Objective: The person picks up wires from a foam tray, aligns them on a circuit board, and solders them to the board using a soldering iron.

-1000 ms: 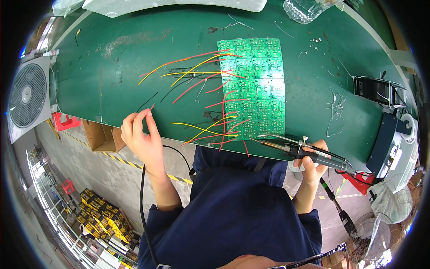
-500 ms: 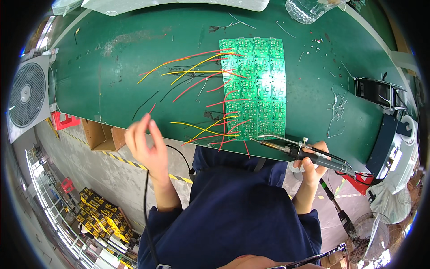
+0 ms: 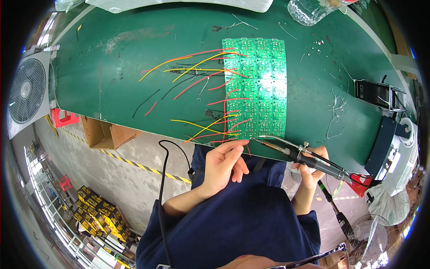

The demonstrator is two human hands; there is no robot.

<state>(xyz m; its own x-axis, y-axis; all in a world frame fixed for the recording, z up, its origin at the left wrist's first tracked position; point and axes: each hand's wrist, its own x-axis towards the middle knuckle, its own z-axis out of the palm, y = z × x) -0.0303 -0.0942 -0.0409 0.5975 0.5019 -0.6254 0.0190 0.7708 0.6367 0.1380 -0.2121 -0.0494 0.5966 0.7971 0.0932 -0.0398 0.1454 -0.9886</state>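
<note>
My right hand (image 3: 313,166) grips a soldering iron (image 3: 309,160) with a thin metal tube clamped along it. The iron's tip points left at the near edge of a green circuit board panel (image 3: 264,89). My left hand (image 3: 226,163) is at the panel's near left corner, palm partly turned up. Its index finger reaches toward the iron's tip, the thumb stands slightly apart, and the other fingers curl loosely. Right beside the index fingertip, a short red wire (image 3: 249,150) hangs over the table edge. Several red and yellow wires (image 3: 201,71) extend leftward from the panel.
On the green table (image 3: 112,67), a loose red wire (image 3: 151,108) and a black wire (image 3: 145,103) lie left. A black stand (image 3: 376,93) and a dark boxy unit (image 3: 380,145) are at the right. A clear container (image 3: 309,11) stands at the back. A fan (image 3: 26,89) is far left.
My left hand has moved right, from the loose red wire on the table to the panel's near corner. That wire stays on the table. My right hand and the iron have hardly moved.
</note>
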